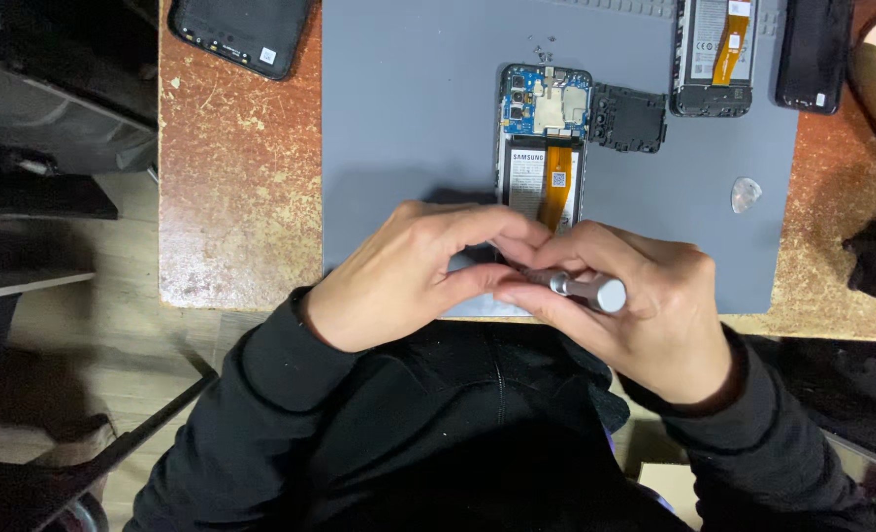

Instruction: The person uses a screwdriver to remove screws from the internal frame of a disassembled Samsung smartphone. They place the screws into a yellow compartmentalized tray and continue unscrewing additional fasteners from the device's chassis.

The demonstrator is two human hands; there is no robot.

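A: Worn brown desk [231,177], grey work mat [408,108] on top. Head view only. Opened phone [544,148] at mat centre, back off, blue board, battery and orange ribbon exposed. Black plastic cover piece [629,118] just beside its upper right corner. Small screws [541,49] loose above it.

B: And the hands?

A: Both low over the phone's bottom end, meeting at the near mat edge. Right hand [645,315] clenched around a grey metal screwdriver [581,288], round cap end pointing right, tip hidden between the fingers. Left hand [408,276] curled in, fingertips pinched at the driver's tip end. Whether pinching a bit or a screw: cannot tell.

B: Step in hand?

A: Judged as work at the driver's tip, not on the phone itself; tip not on any screw. Next move probably calls for steady alignment of the tip, light pressure.

B: Elsewhere?

A: Second opened phone [715,54] at top right, dark back cover [814,49] beside it, another dark cover [236,34] top left. Pale pick [745,194] on the mat's right side. Black sleeves [290,374] on both wrists.
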